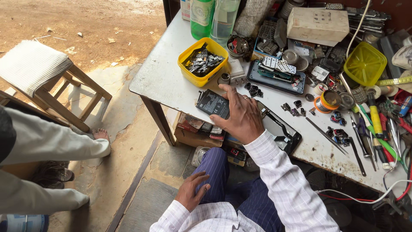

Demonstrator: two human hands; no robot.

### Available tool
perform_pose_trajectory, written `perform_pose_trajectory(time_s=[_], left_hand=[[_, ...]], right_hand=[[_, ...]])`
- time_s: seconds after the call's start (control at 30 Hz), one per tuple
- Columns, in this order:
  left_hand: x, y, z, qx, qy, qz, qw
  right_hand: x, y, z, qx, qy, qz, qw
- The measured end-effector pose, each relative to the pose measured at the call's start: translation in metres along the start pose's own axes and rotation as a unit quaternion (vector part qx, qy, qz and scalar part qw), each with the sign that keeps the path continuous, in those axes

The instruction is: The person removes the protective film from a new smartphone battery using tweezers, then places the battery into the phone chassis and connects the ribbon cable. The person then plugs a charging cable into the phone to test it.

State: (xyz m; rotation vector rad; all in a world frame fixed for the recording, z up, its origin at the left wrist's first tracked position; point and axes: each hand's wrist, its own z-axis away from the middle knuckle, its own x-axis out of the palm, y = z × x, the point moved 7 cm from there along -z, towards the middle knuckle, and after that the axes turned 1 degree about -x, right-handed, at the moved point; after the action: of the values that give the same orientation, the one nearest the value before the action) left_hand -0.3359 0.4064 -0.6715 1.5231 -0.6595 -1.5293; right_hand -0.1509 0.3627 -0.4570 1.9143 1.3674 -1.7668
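Right hand [241, 115] presses flat on a black phone battery [213, 103] at the surface [163, 77] edge; left hand [192, 191] rests open on thigh; a push could tip the battery off

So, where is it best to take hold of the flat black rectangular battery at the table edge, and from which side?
Probably by its two long edges, coming from above. The flat black rectangular battery lies flat near the edge of the white table, too thin for a side grip. The right hand already rests its fingertips on its right end, so the left end is free.
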Motion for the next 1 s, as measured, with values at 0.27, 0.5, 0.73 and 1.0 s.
perform_pose_trajectory(time_s=[0.27,0.5,0.73,1.0], left_hand=[[-0.028,0.033,-0.017,0.105,0.071,0.075,0.989],[-0.008,0.058,-0.022,0.071,-0.054,0.563,0.821],[0.039,0.048,-0.015,-0.027,-0.069,0.634,0.77],[0.066,0.041,-0.02,-0.088,-0.139,0.641,0.75]], right_hand=[[-0.011,-0.001,0.03,-0.08,0.158,0.071,0.982],[-0.019,0.0,0.121,-0.114,0.203,-0.004,0.973],[0.03,0.019,0.217,-0.015,0.213,-0.034,0.976],[0.061,0.044,0.262,0.054,0.176,-0.022,0.983]])
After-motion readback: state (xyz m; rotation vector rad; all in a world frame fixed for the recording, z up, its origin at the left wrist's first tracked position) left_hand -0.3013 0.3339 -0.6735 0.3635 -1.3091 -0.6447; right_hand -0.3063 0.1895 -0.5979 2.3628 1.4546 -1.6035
